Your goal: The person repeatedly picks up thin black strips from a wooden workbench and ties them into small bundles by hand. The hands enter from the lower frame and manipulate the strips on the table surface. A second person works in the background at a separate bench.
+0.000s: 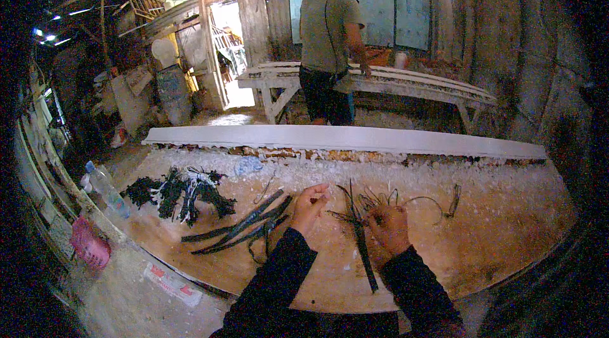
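My left hand (309, 208) is raised over the middle of a wooden worktop, its fingertips drawn together in a pinch; whatever lies between them is too small to make out. To its right, my right hand (389, 227) has curled fingers closed at a bundle of thin dark strands (379, 198), which fan out in loops above the knuckles. Between the two hands lies a long flat black strip (361, 244), running toward the worktop's near edge. Several more black strips (247, 222) rest left of my left hand, partly crossing each other.
Tied black and white bundles (184, 193) lie at the worktop's left. A pale board (342, 139) runs along its far edge. Beside the worktop are a plastic bottle (108, 191) and a pink basket (91, 243). Beyond, a person (325, 33) stands at a white bench (419, 84).
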{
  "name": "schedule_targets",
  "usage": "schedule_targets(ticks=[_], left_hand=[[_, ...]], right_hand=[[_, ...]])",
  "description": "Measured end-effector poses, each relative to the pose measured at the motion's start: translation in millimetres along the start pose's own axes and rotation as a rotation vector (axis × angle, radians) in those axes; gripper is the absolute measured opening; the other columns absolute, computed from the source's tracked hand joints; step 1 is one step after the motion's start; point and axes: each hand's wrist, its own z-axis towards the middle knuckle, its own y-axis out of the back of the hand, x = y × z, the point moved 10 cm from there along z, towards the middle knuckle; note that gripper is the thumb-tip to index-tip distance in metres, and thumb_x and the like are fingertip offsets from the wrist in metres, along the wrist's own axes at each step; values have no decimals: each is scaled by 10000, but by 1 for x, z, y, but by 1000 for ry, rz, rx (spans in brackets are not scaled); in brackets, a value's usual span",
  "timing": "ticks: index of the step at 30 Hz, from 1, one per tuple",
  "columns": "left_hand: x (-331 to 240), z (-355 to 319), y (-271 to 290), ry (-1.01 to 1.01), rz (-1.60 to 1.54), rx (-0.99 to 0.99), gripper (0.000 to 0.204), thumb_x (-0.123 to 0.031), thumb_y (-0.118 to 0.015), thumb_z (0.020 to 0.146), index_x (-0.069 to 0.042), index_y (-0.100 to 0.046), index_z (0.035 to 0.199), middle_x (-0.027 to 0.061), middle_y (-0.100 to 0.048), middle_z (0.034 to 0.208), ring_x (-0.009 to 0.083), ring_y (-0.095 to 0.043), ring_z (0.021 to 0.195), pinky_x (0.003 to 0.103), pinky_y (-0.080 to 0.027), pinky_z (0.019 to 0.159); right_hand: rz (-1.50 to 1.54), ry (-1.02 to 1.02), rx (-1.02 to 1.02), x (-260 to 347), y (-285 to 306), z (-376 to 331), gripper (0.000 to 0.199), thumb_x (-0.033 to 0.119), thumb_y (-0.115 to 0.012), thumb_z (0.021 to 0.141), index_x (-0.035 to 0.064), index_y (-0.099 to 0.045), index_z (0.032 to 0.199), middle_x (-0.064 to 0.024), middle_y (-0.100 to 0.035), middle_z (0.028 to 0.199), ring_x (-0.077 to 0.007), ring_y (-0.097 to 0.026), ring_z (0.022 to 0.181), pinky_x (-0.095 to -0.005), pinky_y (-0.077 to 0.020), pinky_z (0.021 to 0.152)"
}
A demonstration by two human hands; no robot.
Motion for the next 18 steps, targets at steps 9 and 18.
schedule_targets(ticks=[9,18], left_hand=[[2,-2,-10,-153,362,9,160,-105,-578,766,-75,-625,915,63,-593,893,173,-550,797,258,-435,647],[-9,-11,-23,-143,556,57,160,-41,-568,736,-73,-615,885,99,-538,856,223,-536,719,295,-444,635]], right_hand=[[-393,-118,24,-4,26,8,167,256,-619,676,90,-636,662,-106,-600,656,-273,-577,631,-420,-399,610],[-140,-67,423,15,-38,-14,232,241,-618,670,90,-627,846,-125,-606,717,-309,-584,665,-400,-467,607]])
